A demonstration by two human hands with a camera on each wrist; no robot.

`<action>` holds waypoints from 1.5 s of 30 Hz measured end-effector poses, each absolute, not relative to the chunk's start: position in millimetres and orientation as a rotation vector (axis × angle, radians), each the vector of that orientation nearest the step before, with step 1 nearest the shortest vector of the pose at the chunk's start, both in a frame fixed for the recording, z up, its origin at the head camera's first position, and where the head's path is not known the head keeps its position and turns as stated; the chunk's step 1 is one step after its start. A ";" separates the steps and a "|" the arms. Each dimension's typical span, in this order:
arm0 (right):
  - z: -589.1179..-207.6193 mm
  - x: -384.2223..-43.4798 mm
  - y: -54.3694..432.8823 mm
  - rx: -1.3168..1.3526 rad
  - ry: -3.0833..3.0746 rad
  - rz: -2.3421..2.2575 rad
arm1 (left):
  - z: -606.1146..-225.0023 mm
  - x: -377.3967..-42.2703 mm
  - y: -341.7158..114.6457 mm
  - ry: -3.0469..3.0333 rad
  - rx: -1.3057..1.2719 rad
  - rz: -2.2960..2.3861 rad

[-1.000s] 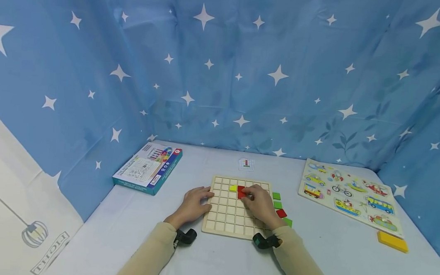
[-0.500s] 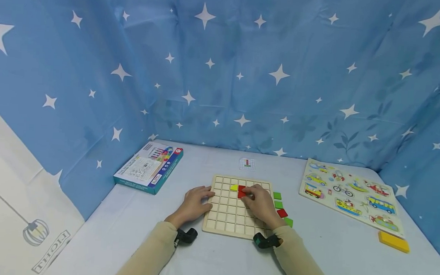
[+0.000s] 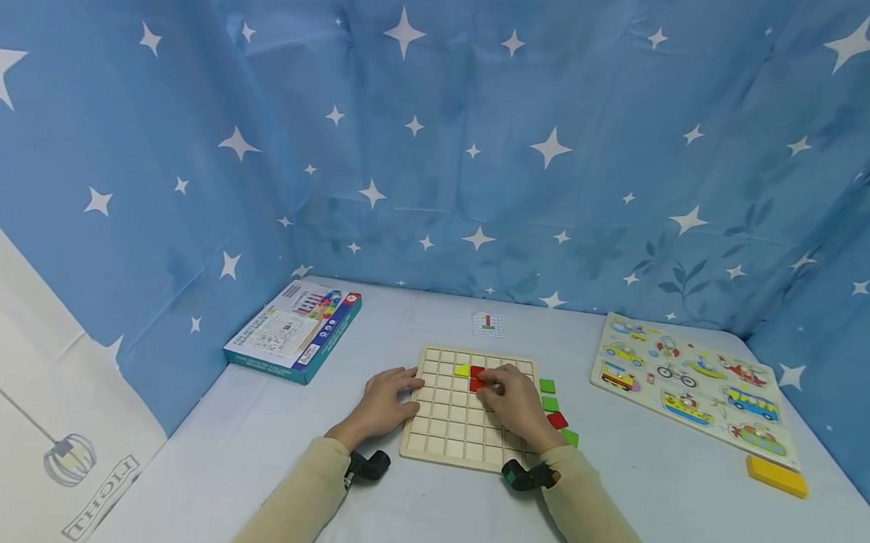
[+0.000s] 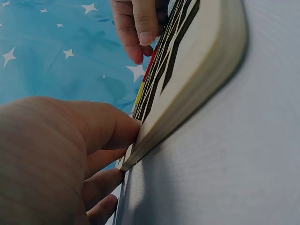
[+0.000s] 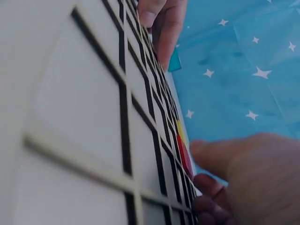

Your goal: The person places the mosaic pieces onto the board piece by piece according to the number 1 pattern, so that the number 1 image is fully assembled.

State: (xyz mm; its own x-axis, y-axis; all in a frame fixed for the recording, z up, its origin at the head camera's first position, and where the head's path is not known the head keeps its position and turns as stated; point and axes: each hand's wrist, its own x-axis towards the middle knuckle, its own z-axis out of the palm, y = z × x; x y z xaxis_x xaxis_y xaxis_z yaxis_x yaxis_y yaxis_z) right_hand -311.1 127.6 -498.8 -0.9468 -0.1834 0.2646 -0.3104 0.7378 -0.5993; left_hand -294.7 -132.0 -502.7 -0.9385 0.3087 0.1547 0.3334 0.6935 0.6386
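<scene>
A square wooden grid board (image 3: 456, 431) lies on the table. My left hand (image 3: 382, 406) rests at its left edge, thumb and fingertips touching the rim (image 4: 176, 119). Over the upper middle of the grid, my right hand (image 3: 518, 407) pinches a red square tile (image 3: 476, 385) with thumb and fingertips, partly covering it. Behind it sits another red tile (image 3: 477, 371), with a yellow tile (image 3: 462, 370) to its left. In the right wrist view my right fingers are close against the red tile (image 5: 184, 157); the curled fingers are partly hidden by the hand.
Beside the board's right edge lie several green tiles (image 3: 549, 404) and a red tile (image 3: 557, 421). A small pattern card (image 3: 487, 324) is behind the board. A game box (image 3: 293, 334) lies left; a vehicle puzzle board (image 3: 695, 383) and yellow block (image 3: 777, 476) lie right.
</scene>
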 end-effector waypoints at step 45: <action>-451.7 -296.6 245.4 0.307 -3.017 1.031 | -500.1 -292.0 -131.4 -2.849 -0.526 -1.121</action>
